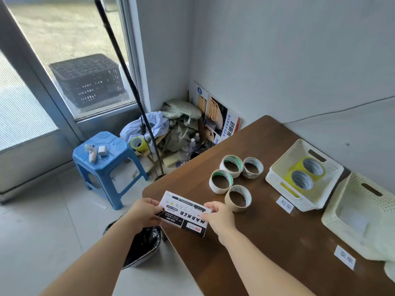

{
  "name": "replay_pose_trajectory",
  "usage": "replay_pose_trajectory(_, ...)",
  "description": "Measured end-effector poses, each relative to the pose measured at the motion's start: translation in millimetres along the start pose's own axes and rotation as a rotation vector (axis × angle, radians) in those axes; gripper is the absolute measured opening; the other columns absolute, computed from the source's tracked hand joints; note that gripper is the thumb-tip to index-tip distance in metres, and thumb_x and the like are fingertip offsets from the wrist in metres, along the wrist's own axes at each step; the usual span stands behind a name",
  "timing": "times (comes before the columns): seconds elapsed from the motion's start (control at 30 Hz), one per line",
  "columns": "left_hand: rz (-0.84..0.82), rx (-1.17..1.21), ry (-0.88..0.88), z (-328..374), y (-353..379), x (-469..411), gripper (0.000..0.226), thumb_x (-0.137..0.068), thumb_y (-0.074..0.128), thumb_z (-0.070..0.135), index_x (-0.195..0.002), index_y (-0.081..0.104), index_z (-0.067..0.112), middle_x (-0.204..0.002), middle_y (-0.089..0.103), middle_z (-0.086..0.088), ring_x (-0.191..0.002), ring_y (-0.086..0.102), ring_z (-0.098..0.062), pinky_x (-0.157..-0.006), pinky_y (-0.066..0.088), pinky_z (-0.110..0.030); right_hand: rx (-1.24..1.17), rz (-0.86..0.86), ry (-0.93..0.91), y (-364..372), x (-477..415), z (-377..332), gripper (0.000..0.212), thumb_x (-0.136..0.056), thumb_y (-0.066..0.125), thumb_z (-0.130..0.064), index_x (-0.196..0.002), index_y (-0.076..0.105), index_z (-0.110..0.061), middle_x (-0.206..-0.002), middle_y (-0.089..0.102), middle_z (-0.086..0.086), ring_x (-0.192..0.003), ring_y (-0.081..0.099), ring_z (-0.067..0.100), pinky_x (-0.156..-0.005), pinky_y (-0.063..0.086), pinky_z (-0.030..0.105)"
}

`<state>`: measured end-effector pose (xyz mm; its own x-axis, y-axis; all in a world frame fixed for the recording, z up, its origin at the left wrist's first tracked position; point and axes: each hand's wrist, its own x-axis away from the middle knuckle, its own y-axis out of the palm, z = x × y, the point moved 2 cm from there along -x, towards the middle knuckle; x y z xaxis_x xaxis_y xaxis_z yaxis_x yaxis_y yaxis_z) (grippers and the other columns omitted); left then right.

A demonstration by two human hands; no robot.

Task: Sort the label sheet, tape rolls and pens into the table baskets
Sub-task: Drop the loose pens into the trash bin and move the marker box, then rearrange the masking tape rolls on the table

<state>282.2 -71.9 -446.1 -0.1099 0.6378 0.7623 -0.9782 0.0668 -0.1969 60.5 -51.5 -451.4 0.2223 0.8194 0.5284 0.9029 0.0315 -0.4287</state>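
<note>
A white and black marker box [185,212] printed MARKER is held over the near left corner of the brown table [277,242]. My left hand [145,212] grips its left end and my right hand [218,214] grips its right end. Several white and beige tape rolls [235,180] stand on the table just beyond the box. A white basket [275,178] at the right holds two yellow tape rolls [305,173]. A second cream basket [342,223] sits nearer, with a white sheet inside. Paper labels [286,204] lie in front of each basket.
A blue plastic stool [102,159] with small white items stands on the floor at the left. A black-lined bin [143,246] sits below the table corner. Clutter, a yellow tape roll [139,144] and a black pole [128,82] fill the room corner.
</note>
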Motion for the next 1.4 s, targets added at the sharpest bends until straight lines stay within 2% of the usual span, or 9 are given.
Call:
replay_pose_trajectory(0.17, 0.072, 0.260, -0.041, -24.7, -53.7, 2.0, 0.012, -0.096, 0.053, 0.006, -0.107, 0.054, 0.001, -0.089, 0.070, -0.020, -0.070, 0.066, -0.026, -0.060, 0.058, -0.031, -0.020, 0.012, -0.077, 46.1, 3.8, -32.6, 0.038, -0.079, 0.073, -0.010, -0.115, 0.061, -0.015, -0.109, 0.068, 0.002, -0.093, 0.066, 0.016, -0.079, 0.057, 0.029)
replay_pose_trajectory(0.37, 0.232, 0.472, -0.070, -61.2, -113.9, 4.1, 0.003, -0.096, 0.053, 0.009, -0.098, 0.055, 0.008, -0.077, 0.064, -0.011, -0.060, 0.055, -0.019, -0.048, 0.055, -0.026, -0.040, -0.152, -0.115, 118.0, 9.9, -58.0, 0.019, -0.082, 0.068, -0.013, -0.100, 0.067, -0.019, -0.099, 0.071, -0.003, -0.095, 0.066, 0.015, -0.089, 0.056, 0.038)
replay_pose_trajectory(0.57, 0.379, 0.529, -0.071, -93.2, -155.0, -0.4, 0.013, -0.095, 0.053, 0.007, -0.108, 0.052, 0.006, -0.078, 0.059, -0.010, -0.065, 0.054, -0.022, -0.063, 0.047, -0.034, -0.022, -0.241, -0.084, 171.4, 8.7, -65.0, 0.023, -0.082, 0.068, -0.020, -0.105, 0.067, -0.018, -0.101, 0.070, -0.003, -0.096, 0.066, 0.018, -0.091, 0.055, 0.040)
replay_pose_trajectory(0.7, 0.460, 0.508, -0.088, -105.6, -166.3, -14.6, 0.022, -0.091, 0.055, 0.005, -0.113, 0.052, 0.003, -0.084, 0.059, -0.013, -0.067, 0.052, -0.023, -0.076, 0.048, -0.040, -0.009, -0.246, -0.059, 183.9, 1.9, -64.6, 0.012, -0.083, 0.068, -0.021, -0.094, 0.065, -0.024, -0.098, 0.068, -0.004, -0.097, 0.065, 0.018, -0.091, 0.055, 0.040)
replay_pose_trajectory(0.77, 0.477, 0.485, -0.102, -107.1, -166.4, -22.5, 0.026, -0.090, 0.057, 0.006, -0.115, 0.053, 0.000, -0.092, 0.059, -0.016, -0.069, 0.051, -0.023, -0.074, 0.049, -0.039, -0.017, -0.241, -0.043, 186.4, -3.2, -63.7, 0.010, -0.083, 0.069, -0.020, -0.090, 0.064, -0.025, -0.094, 0.067, -0.006, -0.095, 0.065, 0.017, -0.091, 0.055, 0.040)
replay_pose_trajectory(0.87, 0.426, 0.460, -0.125, -102.7, -159.5, -33.7, 0.042, -0.089, 0.060, 0.008, -0.128, 0.046, 0.003, -0.111, 0.056, -0.019, -0.083, 0.053, -0.027, -0.067, 0.050, -0.036, -0.026, -0.231, -0.017, 188.2, -9.4, -62.2, 0.009, -0.081, 0.069, -0.020, -0.088, 0.065, -0.025, -0.092, 0.068, -0.006, -0.093, 0.065, 0.016, -0.090, 0.056, 0.040)
replay_pose_trajectory(0.97, 0.405, 0.369, -0.140, -94.3, -154.8, -44.2, 0.054, -0.091, 0.059, 0.011, -0.141, 0.037, 0.006, -0.123, 0.053, -0.018, -0.095, 0.047, -0.027, -0.081, 0.048, -0.042, -0.034, -0.219, -0.009, 189.1, -16.3, -61.0, 0.007, -0.082, 0.068, -0.020, -0.087, 0.066, -0.025, -0.091, 0.068, -0.006, -0.090, 0.065, 0.016, -0.089, 0.056, 0.039)
replay_pose_trajectory(1.13, 0.365, 0.300, -0.066, -62.9, -146.5, -57.5, 0.038, -0.091, 0.055, 0.013, -0.129, 0.051, 0.009, -0.091, 0.055, -0.008, -0.089, 0.053, -0.027, -0.083, 0.052, -0.042, -0.053, -0.202, 0.007, 185.0, -20.4, -66.2, 0.012, -0.086, 0.063, -0.016, -0.079, 0.065, -0.024, -0.082, 0.065, -0.006, -0.079, 0.060, 0.014, -0.086, 0.056, 0.036)
replay_pose_trajectory(1.4, 0.156, 0.281, 0.115, 10.2, -89.8, -60.2, 0.015, -0.090, 0.056, 0.008, -0.104, 0.061, 0.008, -0.083, 0.060, -0.008, -0.066, 0.054, -0.016, -0.060, 0.049, -0.026, -0.119, -0.107, -0.009, 146.0, -20.8, -82.1, 0.008, -0.088, 0.062, -0.016, -0.085, 0.068, -0.021, -0.083, 0.068, -0.002, -0.078, 0.062, 0.016, -0.082, 0.059, 0.038)
